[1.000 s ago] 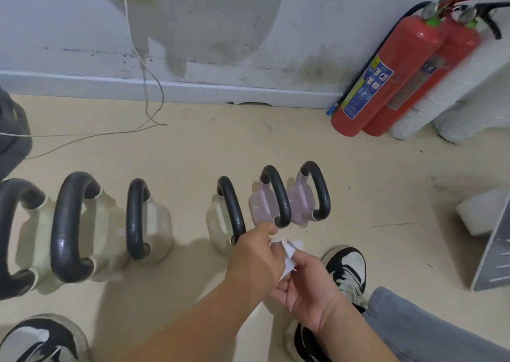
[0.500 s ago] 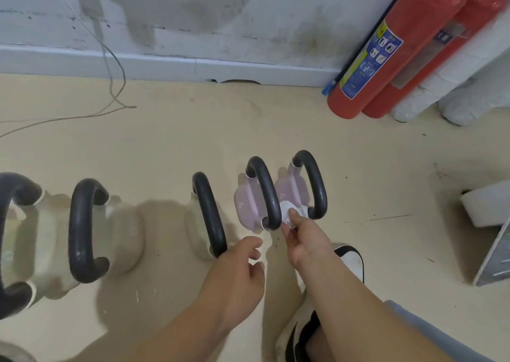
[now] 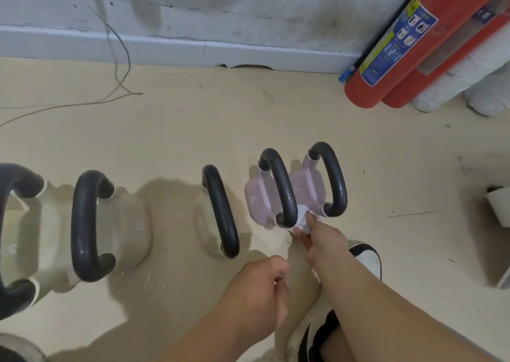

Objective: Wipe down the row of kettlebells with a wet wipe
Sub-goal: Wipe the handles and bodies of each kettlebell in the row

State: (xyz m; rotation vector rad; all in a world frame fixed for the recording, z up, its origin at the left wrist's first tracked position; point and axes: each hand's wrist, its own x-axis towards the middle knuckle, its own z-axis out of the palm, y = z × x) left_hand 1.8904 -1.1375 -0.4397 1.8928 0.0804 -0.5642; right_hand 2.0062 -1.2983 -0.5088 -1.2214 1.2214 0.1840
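Note:
A row of kettlebells with black handles stands on the beige floor. Two small pink kettlebells are at the right end, the left pink one (image 3: pixel 256 204) and the right pink one (image 3: pixel 309 187). A cream kettlebell (image 3: pixel 207 223) stands left of them, and bigger cream ones (image 3: pixel 121 223) sit further left. My right hand (image 3: pixel 320 237) pinches a crumpled white wet wipe (image 3: pixel 303 218) against the near end of the left pink kettlebell's handle, between the two pink bells. My left hand (image 3: pixel 256 292) hovers lower, fingers curled, holding nothing I can see.
Two red fire extinguishers (image 3: pixel 392 49) lean on the wall at the back right beside white rolls (image 3: pixel 447 80). A thin cable (image 3: pixel 118 66) trails over the floor at the back left. My black-and-white shoe (image 3: pixel 364 256) is under my right arm. A white object (image 3: pixel 499 207) sits at the right edge.
My right hand took the wipe forward from between both hands to the pink kettlebells. My left hand let go and dropped back. The view shifted right and closer.

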